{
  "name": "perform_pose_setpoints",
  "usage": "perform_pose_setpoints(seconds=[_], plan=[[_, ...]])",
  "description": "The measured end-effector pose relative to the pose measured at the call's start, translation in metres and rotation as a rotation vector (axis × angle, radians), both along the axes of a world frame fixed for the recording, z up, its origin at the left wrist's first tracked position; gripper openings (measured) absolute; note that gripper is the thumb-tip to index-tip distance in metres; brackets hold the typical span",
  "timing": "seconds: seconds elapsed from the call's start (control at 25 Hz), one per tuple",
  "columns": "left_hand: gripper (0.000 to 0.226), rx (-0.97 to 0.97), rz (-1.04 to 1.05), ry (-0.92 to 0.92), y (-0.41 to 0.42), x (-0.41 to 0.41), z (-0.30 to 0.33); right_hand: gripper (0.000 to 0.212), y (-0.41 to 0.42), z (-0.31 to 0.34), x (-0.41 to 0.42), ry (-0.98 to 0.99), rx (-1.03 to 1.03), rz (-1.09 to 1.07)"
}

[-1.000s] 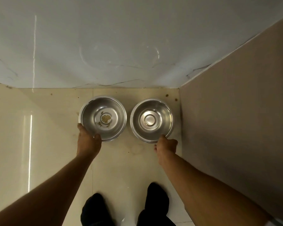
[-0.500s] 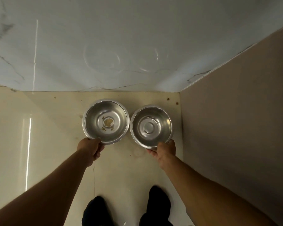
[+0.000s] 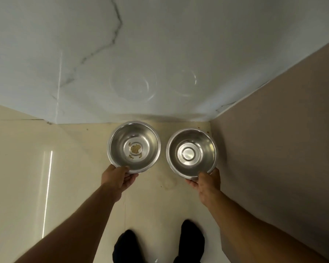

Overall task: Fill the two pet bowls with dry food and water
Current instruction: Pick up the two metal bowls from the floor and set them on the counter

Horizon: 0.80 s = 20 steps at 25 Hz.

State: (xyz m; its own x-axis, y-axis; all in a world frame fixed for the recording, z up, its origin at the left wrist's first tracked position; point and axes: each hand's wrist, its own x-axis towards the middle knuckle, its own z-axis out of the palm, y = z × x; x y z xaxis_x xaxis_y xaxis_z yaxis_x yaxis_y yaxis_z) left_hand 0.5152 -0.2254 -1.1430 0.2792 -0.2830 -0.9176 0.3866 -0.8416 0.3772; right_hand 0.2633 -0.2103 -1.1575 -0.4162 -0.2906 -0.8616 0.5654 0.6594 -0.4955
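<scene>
Two round steel pet bowls hang above the floor, side by side and apart. The left bowl (image 3: 146, 137) has a small patch of brown food crumbs at its bottom. My left hand (image 3: 118, 177) grips its near rim. The right bowl (image 3: 201, 143) is bare inside, with a shiny raised ring at its centre. My right hand (image 3: 205, 182) grips its near rim, thumb on top.
A white marble-look wall (image 3: 141, 54) stands just behind the bowls and mirrors them faintly. A tan wall (image 3: 277, 141) closes the right side, forming a corner. Cream floor tiles (image 3: 27, 168) stretch to the left. My two dark-socked feet (image 3: 156, 245) stand below.
Both bowls have been gripped at their near rims and lifted off the floor. They have moved apart, and the view has risen away from the floor.
</scene>
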Motion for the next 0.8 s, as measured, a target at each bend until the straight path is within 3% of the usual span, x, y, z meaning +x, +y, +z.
perform_pose_setpoints(seconds=[0.24,0.4,0.8], plan=[[0.027,-0.097,0.114,0.076,0.029,-0.005,0.151,0.06,0.015,0.142,0.006,-0.013,-0.154,-0.016],[0.023,-0.23,0.072,0.042,0.034,0.002,0.267,0.051,0.027,0.25,0.022,-0.041,-0.272,0.008],[0.019,-0.53,-0.021,-0.049,0.055,0.016,0.579,0.054,0.047,0.565,0.024,-0.087,-0.556,0.121]])
